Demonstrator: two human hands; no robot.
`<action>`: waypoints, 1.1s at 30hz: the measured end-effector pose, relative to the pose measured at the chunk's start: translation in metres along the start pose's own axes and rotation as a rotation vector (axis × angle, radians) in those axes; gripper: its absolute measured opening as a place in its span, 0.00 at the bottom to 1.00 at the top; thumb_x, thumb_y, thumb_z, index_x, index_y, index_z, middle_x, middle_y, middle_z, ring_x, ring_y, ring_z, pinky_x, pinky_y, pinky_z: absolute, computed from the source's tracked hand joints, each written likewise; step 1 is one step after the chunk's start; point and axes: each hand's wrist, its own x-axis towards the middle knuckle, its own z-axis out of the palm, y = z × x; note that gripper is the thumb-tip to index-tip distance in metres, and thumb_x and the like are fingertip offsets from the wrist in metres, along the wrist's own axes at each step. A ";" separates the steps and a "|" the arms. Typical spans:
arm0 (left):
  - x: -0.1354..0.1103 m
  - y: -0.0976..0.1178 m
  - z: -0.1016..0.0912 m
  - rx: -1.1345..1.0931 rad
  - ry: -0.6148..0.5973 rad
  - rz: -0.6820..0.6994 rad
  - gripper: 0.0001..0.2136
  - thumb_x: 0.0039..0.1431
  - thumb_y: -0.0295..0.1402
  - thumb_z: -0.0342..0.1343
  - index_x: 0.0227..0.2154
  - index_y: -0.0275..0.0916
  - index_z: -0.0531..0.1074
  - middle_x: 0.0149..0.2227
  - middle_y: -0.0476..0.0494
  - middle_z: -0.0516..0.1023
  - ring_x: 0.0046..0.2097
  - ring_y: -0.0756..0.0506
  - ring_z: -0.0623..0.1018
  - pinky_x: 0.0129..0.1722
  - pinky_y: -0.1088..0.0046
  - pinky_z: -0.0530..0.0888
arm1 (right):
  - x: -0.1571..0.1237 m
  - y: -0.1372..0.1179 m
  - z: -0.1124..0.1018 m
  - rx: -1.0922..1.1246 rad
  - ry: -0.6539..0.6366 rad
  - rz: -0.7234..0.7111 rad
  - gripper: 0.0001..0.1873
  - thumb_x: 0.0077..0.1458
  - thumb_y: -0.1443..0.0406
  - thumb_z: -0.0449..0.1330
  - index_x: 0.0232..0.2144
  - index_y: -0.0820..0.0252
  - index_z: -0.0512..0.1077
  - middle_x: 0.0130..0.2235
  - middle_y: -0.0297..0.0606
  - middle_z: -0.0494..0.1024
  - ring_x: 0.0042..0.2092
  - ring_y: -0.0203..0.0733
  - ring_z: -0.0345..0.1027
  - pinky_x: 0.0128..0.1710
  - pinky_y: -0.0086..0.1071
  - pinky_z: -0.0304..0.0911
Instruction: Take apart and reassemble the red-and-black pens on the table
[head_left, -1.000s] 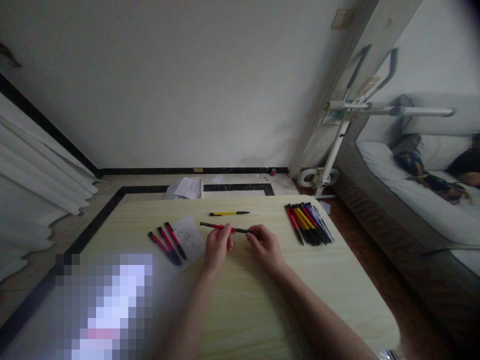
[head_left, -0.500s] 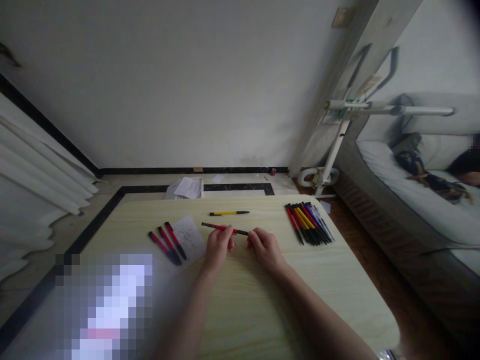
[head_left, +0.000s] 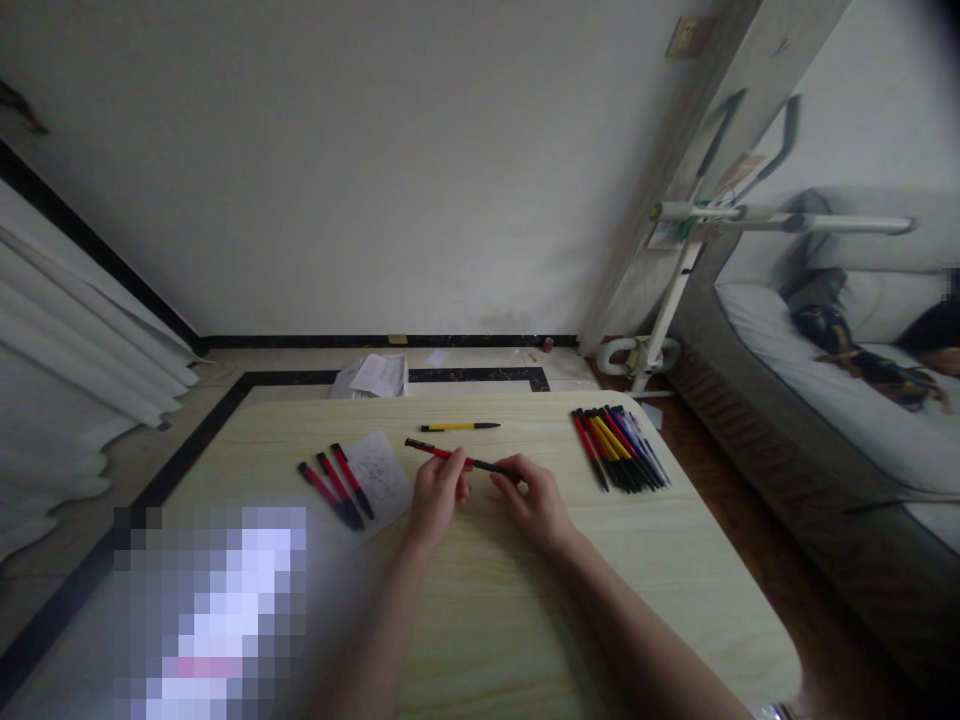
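Note:
Both my hands hold one red and black pen (head_left: 435, 451) just above the pale wooden table (head_left: 487, 600). My left hand (head_left: 437, 495) pinches the red barrel near its middle. My right hand (head_left: 534, 497) grips the black tip end. Three red and black pens (head_left: 335, 485) lie side by side to the left, next to a scribbled sheet of paper (head_left: 379, 473). A yellow and black pen (head_left: 459, 427) lies alone farther back. A row of several red, yellow and blue pens (head_left: 619, 446) rests at the right.
A blurred-out patch (head_left: 210, 610) covers the near left of the table. Papers (head_left: 375, 376) lie on the floor beyond the far edge. A white metal stand (head_left: 660, 320) and a sofa (head_left: 825, 400) with dark cloth stand at the right; curtains (head_left: 67, 350) hang at the left.
The held pen has tilted slightly, its left end a touch farther back. My right hand has slid a little along the black end. Everything else lies as before.

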 end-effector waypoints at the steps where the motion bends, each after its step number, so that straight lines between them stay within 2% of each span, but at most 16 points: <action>1: 0.000 0.000 0.000 0.001 0.000 -0.007 0.16 0.48 0.44 0.52 0.20 0.34 0.67 0.11 0.52 0.63 0.17 0.52 0.65 0.18 0.77 0.61 | 0.000 -0.001 -0.001 -0.016 -0.007 -0.011 0.08 0.52 0.63 0.52 0.32 0.60 0.69 0.26 0.35 0.71 0.27 0.37 0.62 0.28 0.29 0.58; 6: 0.000 0.000 -0.001 -0.012 -0.015 -0.031 0.16 0.48 0.44 0.52 0.21 0.33 0.68 0.12 0.52 0.63 0.18 0.52 0.66 0.18 0.77 0.61 | 0.000 -0.003 -0.003 -0.083 -0.034 -0.048 0.08 0.53 0.63 0.52 0.31 0.59 0.70 0.27 0.37 0.71 0.28 0.38 0.62 0.28 0.29 0.57; 11: -0.001 0.000 -0.001 -0.024 -0.052 -0.012 0.14 0.50 0.42 0.52 0.20 0.34 0.67 0.12 0.52 0.63 0.19 0.52 0.66 0.20 0.77 0.61 | 0.000 -0.005 -0.004 -0.103 -0.070 -0.046 0.13 0.55 0.62 0.49 0.25 0.59 0.69 0.25 0.37 0.71 0.27 0.37 0.63 0.29 0.29 0.56; 19: 0.000 0.000 0.000 -0.015 -0.095 0.035 0.13 0.50 0.39 0.50 0.17 0.36 0.64 0.11 0.54 0.62 0.18 0.52 0.65 0.20 0.78 0.61 | 0.000 -0.001 0.000 0.005 -0.155 0.118 0.20 0.58 0.59 0.44 0.19 0.61 0.65 0.19 0.32 0.67 0.21 0.32 0.59 0.23 0.25 0.54; 25: -0.001 0.002 0.001 0.012 -0.040 0.051 0.14 0.51 0.39 0.50 0.16 0.36 0.64 0.11 0.53 0.61 0.19 0.51 0.67 0.21 0.77 0.62 | 0.000 0.005 0.003 -0.008 -0.069 0.083 0.11 0.52 0.59 0.53 0.33 0.61 0.67 0.23 0.32 0.70 0.24 0.33 0.60 0.23 0.25 0.55; 33: -0.002 0.000 0.003 0.037 -0.016 0.034 0.17 0.52 0.44 0.48 0.20 0.35 0.66 0.11 0.53 0.63 0.17 0.52 0.65 0.18 0.78 0.60 | 0.000 0.005 0.002 0.034 -0.015 0.040 0.09 0.54 0.62 0.51 0.34 0.61 0.67 0.24 0.34 0.71 0.26 0.34 0.64 0.26 0.26 0.59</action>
